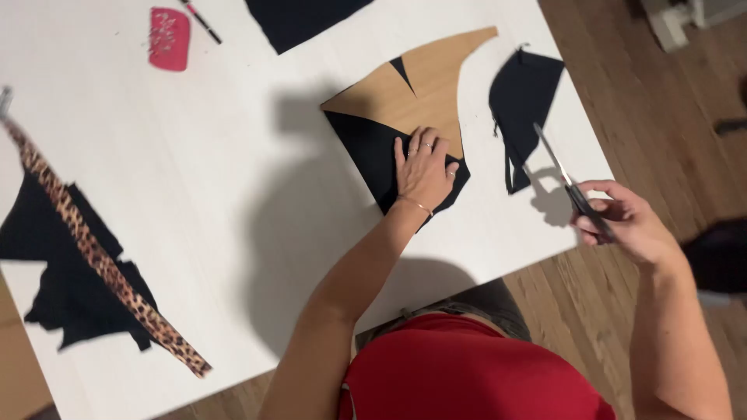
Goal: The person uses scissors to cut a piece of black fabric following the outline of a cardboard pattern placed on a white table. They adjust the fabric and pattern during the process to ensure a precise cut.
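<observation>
Red cloth of my top filled the near edge of the view. Beyond it, my left hand (424, 173) lay flat with fingers spread, pressing black fabric (372, 155) against the white desk (218, 171); a tan paper pattern (420, 82) lay over that fabric's far part. My right hand (622, 222) hung past the desk's right edge, its grip closed round the handles of the scissors (566, 183), blades pointing up and away. Just beyond their tip lay a separate cut black piece (523, 101). Far left, a leopard-print strip (93, 253) crossed more black cloth (66, 292). Farthest off sat a pink pincushion (169, 38).
</observation>
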